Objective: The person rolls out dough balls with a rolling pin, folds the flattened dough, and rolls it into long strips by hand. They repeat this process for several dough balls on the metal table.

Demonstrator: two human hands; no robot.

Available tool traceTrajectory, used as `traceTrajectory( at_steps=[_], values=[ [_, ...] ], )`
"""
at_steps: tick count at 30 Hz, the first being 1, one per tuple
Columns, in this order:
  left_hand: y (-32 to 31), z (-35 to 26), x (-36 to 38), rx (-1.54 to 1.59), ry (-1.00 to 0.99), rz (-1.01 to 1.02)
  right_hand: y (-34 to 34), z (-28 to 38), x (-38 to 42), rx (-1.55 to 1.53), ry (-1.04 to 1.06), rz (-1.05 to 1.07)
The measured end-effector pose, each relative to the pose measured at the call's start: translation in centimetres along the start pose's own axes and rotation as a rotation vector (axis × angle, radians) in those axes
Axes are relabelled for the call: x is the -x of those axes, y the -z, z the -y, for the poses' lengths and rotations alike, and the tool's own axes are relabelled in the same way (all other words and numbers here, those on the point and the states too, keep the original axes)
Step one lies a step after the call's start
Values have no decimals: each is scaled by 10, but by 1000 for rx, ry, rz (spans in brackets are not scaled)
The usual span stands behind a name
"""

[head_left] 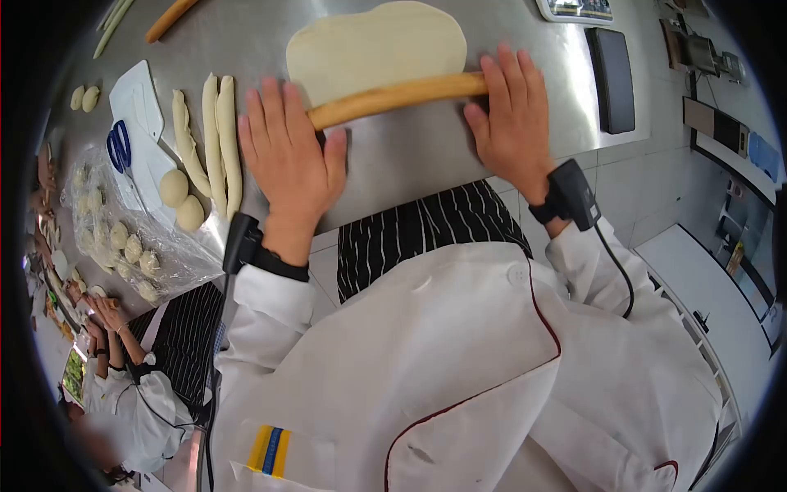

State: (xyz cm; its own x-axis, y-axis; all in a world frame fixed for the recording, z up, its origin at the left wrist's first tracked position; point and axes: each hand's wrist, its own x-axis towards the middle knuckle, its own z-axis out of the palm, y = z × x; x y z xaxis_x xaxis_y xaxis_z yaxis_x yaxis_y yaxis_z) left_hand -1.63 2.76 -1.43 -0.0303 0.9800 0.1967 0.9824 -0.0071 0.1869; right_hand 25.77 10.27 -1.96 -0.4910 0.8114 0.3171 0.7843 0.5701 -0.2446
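Observation:
A wooden rolling pin lies across the near edge of a flat, rolled-out dough sheet on the steel table. My left hand rests on the pin's left end, its fingers stretched forward and the thumb apart. On the right end lies my right hand, fingers also extended, thumb on the near side. Both palms hide the pin's ends. Left of my left hand are long dough strips and two round dough balls.
Blue-handled scissors lie on a white board. Plastic wrap covers several dough pieces. A dark flat device sits near the table's right end. Another person works at lower left. A second wooden rod lies at the far left.

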Motion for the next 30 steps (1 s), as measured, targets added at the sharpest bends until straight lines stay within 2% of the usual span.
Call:
traceTrajectory(
  at_steps=[2, 4, 6, 7, 8, 10, 12, 13, 15, 17, 18, 19, 20, 21, 25, 30],
  values=[
    [2, -7, 22, 34, 10, -10, 7, 0, 19, 42, 4, 92],
    [12, -20, 43, 58, 24, 2, 20, -1, 21, 39, 23, 103],
    [3, -8, 38, 81, 2, -21, 22, -14, 1, 49, 51, 75],
    [8, -4, 34, 113, -7, 4, 17, -26, -12, 18, 134, 102],
    [8, 8, 14, 95, -27, -70, 12, -36, -25, -15, 214, 132],
    [27, 24, -47, -35, -158, -278, 15, -48, -79, -52, 219, -171],
    [21, 47, -104, 37, -138, -160, 0, -57, -130, 18, 176, -108],
    [8, 54, -106, 34, -135, -148, -17, -62, -133, 9, 171, -100],
    [-15, 65, -112, -256, -212, -127, -42, -71, -140, 114, 275, -211],
    [26, 29, -69, -13, -107, -255, -6, -40, -110, -127, 233, -296],
    [31, 5, -42, 104, -212, -136, 0, -20, -80, -133, 276, -213],
    [23, -17, -21, 222, -311, -18, -1, 3, -53, -216, 346, -21],
    [7, -34, -11, 210, -284, 119, -2, 23, -31, -302, 407, 178],
    [1, -45, 0, 202, -256, 269, 1, 30, -17, -316, 396, 199],
    [9, -54, 11, 196, -228, 353, 0, 25, -19, -273, 382, 425],
    [12, -55, 13, 148, -240, 413, 5, 16, -14, -247, 488, 451]
  ],
)
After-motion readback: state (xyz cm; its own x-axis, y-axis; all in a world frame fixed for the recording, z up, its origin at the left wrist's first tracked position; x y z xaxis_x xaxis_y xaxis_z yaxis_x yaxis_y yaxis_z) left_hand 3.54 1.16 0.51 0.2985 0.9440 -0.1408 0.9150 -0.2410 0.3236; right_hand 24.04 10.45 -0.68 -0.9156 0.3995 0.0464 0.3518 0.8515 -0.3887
